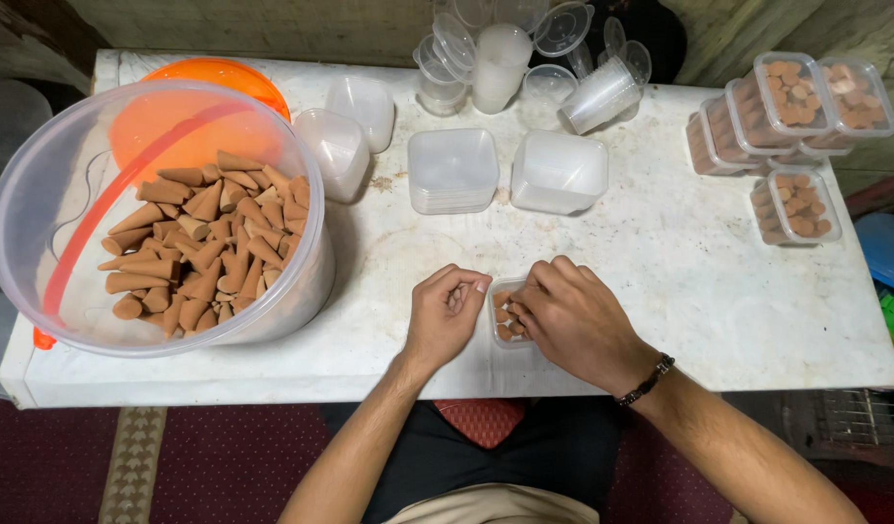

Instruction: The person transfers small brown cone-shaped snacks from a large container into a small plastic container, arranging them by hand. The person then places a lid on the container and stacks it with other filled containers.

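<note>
Right grip (575,315) hiding box (506,320) contents.

- One view only, head cam; worn by the person, looks steeply down, nearly top-down, over the white rectangular stone-look table (660,262)
- Faces fwd from the person's seat; near table edge low in frame, far edge w/ the dark wall at top
- Close range; person's own lap and both forearms enter from bottom; left hand (447,315) and right hand (573,315) sit just below centre
- Whole tabletop fits in frame; big clear round plastic tub (39,194) fills the left side, stacked clear lidded plastic boxes (791,107) at top right; patterned floor at bottom left
- No 2nd view, so no shared area
</note>
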